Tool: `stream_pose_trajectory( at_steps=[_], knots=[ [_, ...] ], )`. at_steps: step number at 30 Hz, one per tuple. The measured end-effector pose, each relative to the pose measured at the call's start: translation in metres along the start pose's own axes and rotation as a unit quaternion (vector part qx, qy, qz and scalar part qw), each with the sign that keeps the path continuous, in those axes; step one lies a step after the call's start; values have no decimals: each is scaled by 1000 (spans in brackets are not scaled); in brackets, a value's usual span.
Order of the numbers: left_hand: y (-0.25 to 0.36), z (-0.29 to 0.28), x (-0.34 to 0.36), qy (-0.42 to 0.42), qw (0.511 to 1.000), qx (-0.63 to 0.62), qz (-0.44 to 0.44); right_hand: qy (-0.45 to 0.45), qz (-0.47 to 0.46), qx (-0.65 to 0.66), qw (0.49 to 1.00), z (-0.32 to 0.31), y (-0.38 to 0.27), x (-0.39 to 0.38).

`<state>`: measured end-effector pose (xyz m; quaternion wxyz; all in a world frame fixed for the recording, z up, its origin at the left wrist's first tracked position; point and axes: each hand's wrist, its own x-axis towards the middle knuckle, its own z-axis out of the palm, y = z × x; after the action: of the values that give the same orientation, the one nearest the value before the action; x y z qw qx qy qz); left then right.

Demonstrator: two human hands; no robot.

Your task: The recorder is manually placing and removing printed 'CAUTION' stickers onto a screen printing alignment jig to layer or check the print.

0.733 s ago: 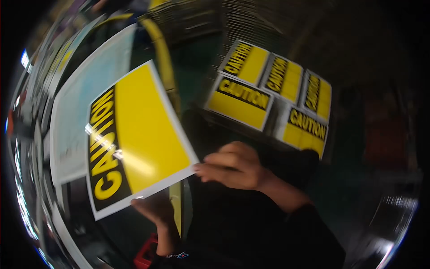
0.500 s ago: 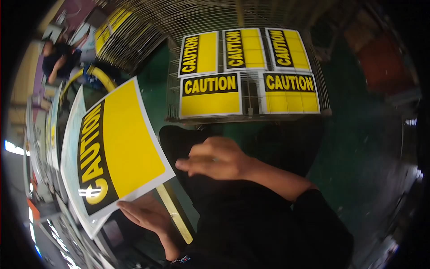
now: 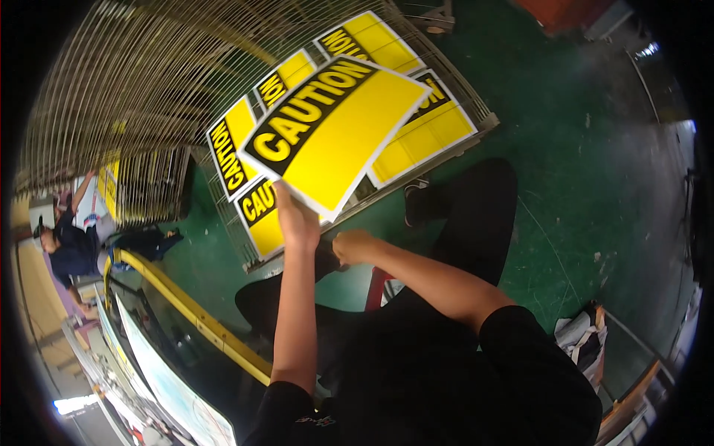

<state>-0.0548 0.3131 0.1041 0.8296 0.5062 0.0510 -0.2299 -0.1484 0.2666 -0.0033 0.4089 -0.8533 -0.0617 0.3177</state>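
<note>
A flexible yellow sign sheet [image 3: 349,141] with a black lettered band and white border is held up by my left hand [image 3: 299,219], which grips its near edge. The sheet bows slightly and hangs over the wire rack [image 3: 476,125], hiding parts of several like signs lying there. One of those, a yellow sign [image 3: 383,43], shows at the rack's far side. Just right of the left hand, below the sheet's near corner, my right hand [image 3: 357,247] is closed with its fingers curled in. The inside of that hand is hidden.
More wire racks [image 3: 149,67] are stacked at the far left. A yellow frame bar [image 3: 201,323] runs along my left, beside pale sheets [image 3: 167,372]. Another person [image 3: 74,241] works beyond it. Cloths [image 3: 584,338] hang at the lower right; green floor [image 3: 550,201] lies right of my leg.
The sign sheet in my left hand has moved from the left side to over the rack. My right hand has curled closed, and the view has turned toward the left.
</note>
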Motion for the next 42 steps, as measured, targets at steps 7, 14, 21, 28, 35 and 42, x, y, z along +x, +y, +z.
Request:
stream_pose_trajectory(
  at_steps=[7, 14, 21, 28, 35, 42],
  knots=[
    [-120, -1, 110, -91, 975, -32, -201, -27, -12, 4, 1000, -6, -14, 6],
    [-194, -15, 146, -22, 958, 49, -281, 38, 27, 7, 999, 15, 13, 21],
    [-191, -71, 159, -4, 962, 72, -262, -35, -11, -46, 998, 5, -10, 26],
    [-201, 10, 130, 36, 941, 183, -284, 58, 8, -107, 993, 48, 55, 34],
    [-188, -13, 136, 88, 890, 438, -90, 19, 29, 88, 995, 28, 25, 32],
    [-170, -21, 125, 73, 867, 479, -117, 3, -8, -48, 999, 29, 19, 30]
  ],
)
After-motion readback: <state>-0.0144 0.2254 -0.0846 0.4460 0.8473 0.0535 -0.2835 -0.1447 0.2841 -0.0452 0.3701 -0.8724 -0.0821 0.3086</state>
